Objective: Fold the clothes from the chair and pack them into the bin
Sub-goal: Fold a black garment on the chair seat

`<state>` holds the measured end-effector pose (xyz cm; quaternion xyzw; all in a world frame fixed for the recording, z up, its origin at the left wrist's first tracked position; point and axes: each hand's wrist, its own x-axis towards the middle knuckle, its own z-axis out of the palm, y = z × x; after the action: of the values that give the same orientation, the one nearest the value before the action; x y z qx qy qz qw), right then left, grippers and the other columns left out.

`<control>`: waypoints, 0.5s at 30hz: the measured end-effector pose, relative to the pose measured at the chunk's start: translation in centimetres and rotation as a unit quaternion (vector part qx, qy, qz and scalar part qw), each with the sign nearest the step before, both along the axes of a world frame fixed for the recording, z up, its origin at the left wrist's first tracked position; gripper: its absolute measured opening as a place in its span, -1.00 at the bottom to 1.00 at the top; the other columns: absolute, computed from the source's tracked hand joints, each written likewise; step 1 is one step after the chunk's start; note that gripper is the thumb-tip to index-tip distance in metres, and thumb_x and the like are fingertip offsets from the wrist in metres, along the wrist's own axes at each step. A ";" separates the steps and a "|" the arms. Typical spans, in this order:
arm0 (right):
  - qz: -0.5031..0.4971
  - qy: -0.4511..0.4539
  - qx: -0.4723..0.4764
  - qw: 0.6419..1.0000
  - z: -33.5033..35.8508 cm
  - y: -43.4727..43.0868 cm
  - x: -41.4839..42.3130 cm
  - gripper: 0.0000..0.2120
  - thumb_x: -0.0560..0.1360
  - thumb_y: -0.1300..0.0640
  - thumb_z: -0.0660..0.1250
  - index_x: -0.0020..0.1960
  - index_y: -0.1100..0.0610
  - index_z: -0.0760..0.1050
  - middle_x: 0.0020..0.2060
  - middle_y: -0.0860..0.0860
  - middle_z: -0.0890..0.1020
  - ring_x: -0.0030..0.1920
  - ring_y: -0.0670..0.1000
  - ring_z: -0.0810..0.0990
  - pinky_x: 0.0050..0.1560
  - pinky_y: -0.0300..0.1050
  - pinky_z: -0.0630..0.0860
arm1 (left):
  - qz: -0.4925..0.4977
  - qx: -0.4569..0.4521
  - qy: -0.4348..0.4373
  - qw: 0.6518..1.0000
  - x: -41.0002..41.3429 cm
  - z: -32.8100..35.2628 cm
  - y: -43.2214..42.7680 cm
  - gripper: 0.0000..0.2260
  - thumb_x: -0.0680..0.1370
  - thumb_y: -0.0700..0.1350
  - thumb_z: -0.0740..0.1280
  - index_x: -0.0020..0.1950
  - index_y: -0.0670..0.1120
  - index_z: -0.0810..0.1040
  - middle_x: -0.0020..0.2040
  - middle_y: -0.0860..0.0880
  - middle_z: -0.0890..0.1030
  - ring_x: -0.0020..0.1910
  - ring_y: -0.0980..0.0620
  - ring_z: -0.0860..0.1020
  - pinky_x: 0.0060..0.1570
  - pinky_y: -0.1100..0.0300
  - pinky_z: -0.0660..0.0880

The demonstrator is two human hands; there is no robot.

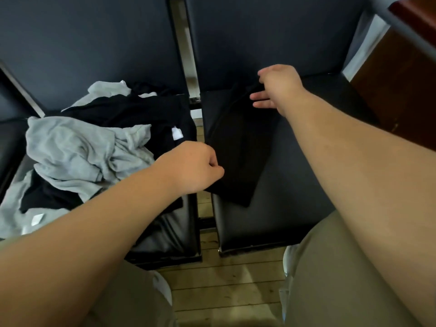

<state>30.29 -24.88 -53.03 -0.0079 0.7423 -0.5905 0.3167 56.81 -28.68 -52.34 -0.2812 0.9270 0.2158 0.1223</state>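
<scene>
Left hand [191,166] pinching black garment [238,147] near corner, right hand [277,88] gripping far edge, on chair seat [295,185]

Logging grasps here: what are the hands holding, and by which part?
The black garment on the right chair: the left hand pinches its near left edge; the right hand seems to grip its far end, partly hidden.

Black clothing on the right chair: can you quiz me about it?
1. True or false: the black garment lies on the right chair.
2. The pile on the left chair is: A grey and black, B red and blue, C all white?
3. How many hands hold the black garment?
Key: 1 true; 2 A; 3 two, the left hand and the right hand.
</scene>
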 end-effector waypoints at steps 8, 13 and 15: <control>0.156 0.050 -0.010 0.986 -2.5 -1.1 1.6 -0.43 0.69 0.27 0.23 0.60 -0.18 0.37 0.43 0.05 0.50 -0.02 0.05 0.79 -0.02 0.04 0.76 | 0.003 -0.011 -0.098 0.995 0.1 -2.8 -2.3 -0.83 0.64 0.07 0.33 0.12 0.02 0.64 0.07 0.01 0.65 0.05 0.02 0.60 0.06 0.11 0.59; 0.132 0.064 0.045 0.988 -1.5 -0.7 2.5 -0.63 0.72 0.26 0.19 0.43 -0.02 0.53 0.39 0.07 0.56 -0.04 0.05 0.78 -0.15 -0.02 0.75 | 0.049 -0.069 -0.069 0.994 -1.2 -3.9 -2.2 -0.68 0.64 0.03 0.35 0.31 -0.09 0.44 0.30 -0.15 0.42 -0.01 -0.09 0.51 -0.08 0.04 0.47; 0.143 0.064 0.086 0.984 -1.1 -0.3 2.9 -0.71 0.74 0.21 0.18 0.37 0.06 0.57 0.33 0.06 0.61 -0.03 0.05 0.76 -0.21 -0.04 0.72 | 0.041 -0.095 -0.056 0.993 -1.8 -4.2 -2.4 -0.58 0.62 -0.03 0.39 0.40 -0.12 0.35 0.38 -0.20 0.36 0.08 -0.18 0.55 -0.04 -0.02 0.51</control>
<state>33.17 -25.15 -54.13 -0.1247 0.8003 -0.4711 0.3493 55.02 -31.11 -56.55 -0.3412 0.9226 0.1158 0.1379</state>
